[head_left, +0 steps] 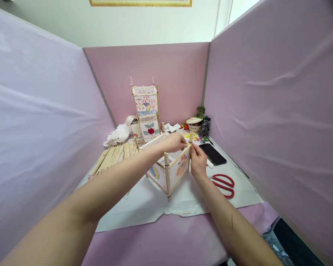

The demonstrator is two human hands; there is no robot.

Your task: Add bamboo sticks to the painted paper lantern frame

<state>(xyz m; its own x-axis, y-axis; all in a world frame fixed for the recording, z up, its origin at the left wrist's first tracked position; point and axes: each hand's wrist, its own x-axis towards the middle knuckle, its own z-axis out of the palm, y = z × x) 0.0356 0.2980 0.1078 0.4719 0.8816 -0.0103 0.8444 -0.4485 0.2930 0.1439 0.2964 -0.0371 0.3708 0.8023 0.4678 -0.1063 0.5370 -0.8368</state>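
A box-shaped lantern frame [167,173] of thin wooden sticks with white picture panels stands on the white-covered table, one corner toward me. My left hand [175,142] reaches over its open top, fingers pinched together just inside the far right corner; what they hold, if anything, is hidden. From outside, my right hand [198,161] closes its thumb and fingers on the same corner, just below the stick ends. Dark bands bind the near corner post. Behind it rises a taller two-tier lantern [146,107] with flower and moon pictures.
Red-handled scissors [229,186] and a black phone [213,154] lie to the right. Loose wooden sticks [112,157] and a white plastic bag [118,135] are at left. A lidded bowl [194,124] stands at the back. Pink-purple panels [166,74] wall the table on three sides.
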